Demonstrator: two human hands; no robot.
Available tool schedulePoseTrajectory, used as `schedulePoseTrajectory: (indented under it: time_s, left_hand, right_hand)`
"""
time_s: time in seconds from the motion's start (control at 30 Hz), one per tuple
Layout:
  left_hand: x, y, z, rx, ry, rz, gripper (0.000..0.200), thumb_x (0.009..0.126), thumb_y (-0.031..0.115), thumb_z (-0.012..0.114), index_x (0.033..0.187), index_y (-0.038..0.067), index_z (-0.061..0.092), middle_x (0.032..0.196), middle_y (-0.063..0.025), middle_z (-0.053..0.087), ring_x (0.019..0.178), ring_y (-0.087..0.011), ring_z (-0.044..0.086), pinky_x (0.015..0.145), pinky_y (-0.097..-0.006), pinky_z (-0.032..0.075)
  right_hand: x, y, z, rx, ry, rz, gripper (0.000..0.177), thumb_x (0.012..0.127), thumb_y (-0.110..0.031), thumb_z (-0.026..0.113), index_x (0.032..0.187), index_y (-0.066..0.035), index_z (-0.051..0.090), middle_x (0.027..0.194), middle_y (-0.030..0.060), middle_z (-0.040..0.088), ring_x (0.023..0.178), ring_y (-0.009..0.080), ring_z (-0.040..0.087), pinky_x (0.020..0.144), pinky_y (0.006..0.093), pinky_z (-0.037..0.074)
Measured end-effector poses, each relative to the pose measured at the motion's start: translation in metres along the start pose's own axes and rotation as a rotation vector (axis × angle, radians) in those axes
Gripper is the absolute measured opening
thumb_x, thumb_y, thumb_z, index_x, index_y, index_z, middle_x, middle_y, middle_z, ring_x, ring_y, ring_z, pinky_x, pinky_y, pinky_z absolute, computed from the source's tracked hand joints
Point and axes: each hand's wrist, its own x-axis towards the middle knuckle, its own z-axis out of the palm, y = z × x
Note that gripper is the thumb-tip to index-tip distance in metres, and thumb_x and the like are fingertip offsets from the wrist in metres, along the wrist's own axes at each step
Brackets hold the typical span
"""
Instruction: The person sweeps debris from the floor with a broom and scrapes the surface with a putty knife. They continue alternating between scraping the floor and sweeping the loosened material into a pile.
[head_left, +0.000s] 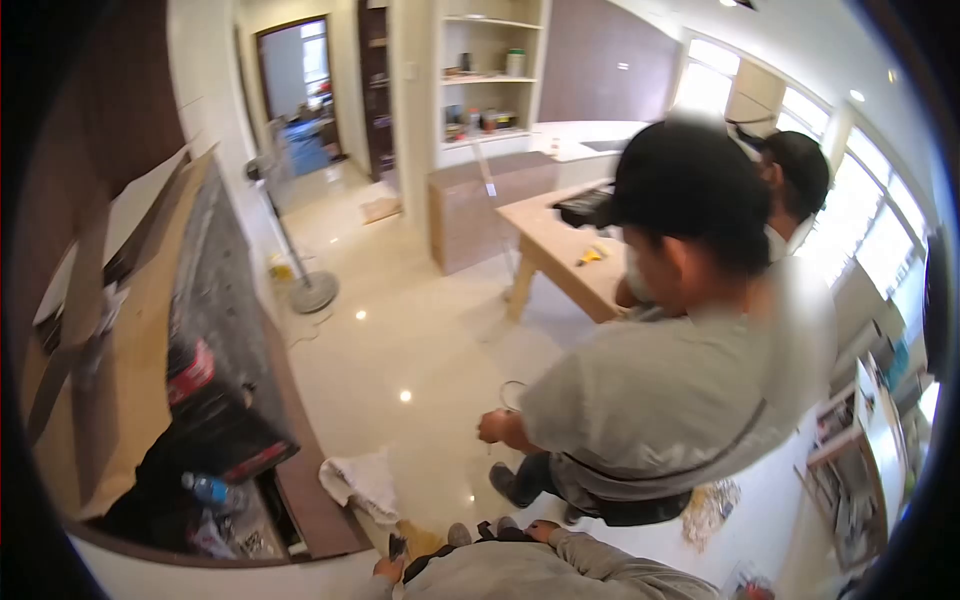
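At the bottom edge, my left hand [387,568] is closed around a small dark object [398,546] whose kind I cannot make out. It is low beside my body, close to the brown cabinet ledge. My right hand [543,530] rests in front of my waist near dark straps [497,528]; its fingers are too small and blurred to read. A white cloth [362,484] lies on the floor ahead of my left hand. Directly in front stands a person in a black cap and grey shirt [660,400], whose hand [492,426] is near a thin loop [512,393].
Another person is behind the first, by a wooden table [540,212] bearing a yellow tool [592,255]. A stand with a round base [314,292] is on the left. Boards [150,330] and a bottle [205,487] fill the left ledge. Debris [712,512] lies at right.
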Motion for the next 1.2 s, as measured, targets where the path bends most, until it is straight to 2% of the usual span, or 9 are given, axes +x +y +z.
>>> schedulePoseTrajectory:
  time_s: [0.13,0.2,0.3,0.5,0.63,0.9,0.97,1.0,1.2]
  left_hand:
    - [0.012,0.008,-0.017,0.104,-0.144,0.054,0.056,0.082,0.054,0.048,0.088,0.002,0.068,0.084,-0.0225,0.065,0.084,-0.0393,0.062,0.075,-0.0428,0.046]
    - [0.069,-0.016,-0.007,0.529,-0.124,0.06,0.067,0.082,0.06,0.043,0.096,-0.001,0.066,0.092,-0.0235,0.064,0.092,-0.0399,0.061,0.081,-0.0424,0.045]
    - [0.063,0.027,-0.022,0.551,-0.085,0.088,0.079,0.079,0.066,0.039,0.104,-0.006,0.061,0.103,-0.0265,0.061,0.103,-0.0406,0.056,0.089,-0.0429,0.043]
    - [0.052,0.114,-0.033,0.483,-0.098,0.234,0.079,0.079,0.066,0.04,0.106,-0.006,0.06,0.105,-0.0268,0.06,0.104,-0.0405,0.056,0.09,-0.0431,0.042]
    - [0.044,0.146,-0.03,0.457,-0.102,0.295,0.079,0.079,0.066,0.04,0.107,-0.005,0.059,0.106,-0.0271,0.059,0.105,-0.0405,0.055,0.09,-0.0432,0.042]
    - [0.028,0.154,-0.023,0.467,-0.114,0.257,0.079,0.079,0.066,0.041,0.109,-0.005,0.058,0.108,-0.0275,0.058,0.106,-0.0403,0.054,0.092,-0.0434,0.041]
    - [0.023,0.146,-0.022,0.476,-0.117,0.227,0.079,0.079,0.066,0.041,0.109,-0.005,0.058,0.108,-0.0276,0.058,0.107,-0.0403,0.054,0.092,-0.0434,0.041]
    - [0.019,0.142,-0.022,0.478,-0.12,0.21,0.079,0.079,0.066,0.041,0.11,-0.005,0.058,0.109,-0.0277,0.058,0.107,-0.0403,0.054,0.092,-0.0435,0.041]
    - [0.002,0.111,-0.011,0.477,-0.123,0.144,0.08,0.078,0.066,0.041,0.111,-0.005,0.057,0.11,-0.028,0.057,0.108,-0.0402,0.053,0.093,-0.0436,0.04]
  right_hand:
    - [-0.002,0.05,0.02,0.102,0.173,-0.057,0.045,0.084,-0.046,0.048,0.109,-0.011,0.061,0.114,0.0143,0.059,0.106,0.0309,0.055,0.094,0.0364,0.04]
    - [-0.003,0.077,0.047,0.09,0.266,-0.104,0.043,0.085,-0.045,0.047,0.109,-0.012,0.061,0.114,0.0142,0.059,0.106,0.0307,0.054,0.094,0.0368,0.04]
    - [-0.023,0.076,0.051,0.14,0.367,-0.021,0.044,0.086,-0.046,0.042,0.109,-0.013,0.061,0.117,0.0143,0.057,0.109,0.029,0.053,0.094,0.0364,0.041]
    - [-0.11,0.082,0.058,0.48,0.286,0.473,0.056,0.088,-0.053,0.033,0.102,-0.008,0.064,0.099,0.0166,0.064,0.095,0.0309,0.061,0.091,0.0377,0.042]
    - [-0.085,0.171,0.118,0.415,0.215,0.592,0.06,0.087,-0.054,0.033,0.097,-0.004,0.065,0.093,0.0132,0.067,0.083,0.0255,0.064,0.076,0.0357,0.05]
    - [-0.034,0.241,0.158,0.721,-0.039,0.667,0.054,0.082,-0.051,0.05,0.104,-0.004,0.062,0.107,0.0129,0.063,0.095,0.0257,0.061,0.079,0.0354,0.05]
    - [-0.054,0.207,0.112,-0.385,-0.267,0.107,0.03,0.082,-0.029,0.052,0.098,-0.009,0.068,0.102,0.01,0.066,0.093,0.0292,0.062,0.078,0.0381,0.05]
    - [-0.001,0.265,0.158,-0.225,-0.001,-0.035,0.037,0.076,-0.039,0.061,0.1,-0.012,0.066,0.109,0.0136,0.062,0.098,0.0286,0.06,0.083,0.0378,0.049]
    - [-0.005,0.261,0.079,-0.499,-0.207,0.033,0.028,0.078,-0.03,0.057,0.095,-0.011,0.069,0.104,0.0131,0.065,0.096,0.0294,0.061,0.081,0.0379,0.049]
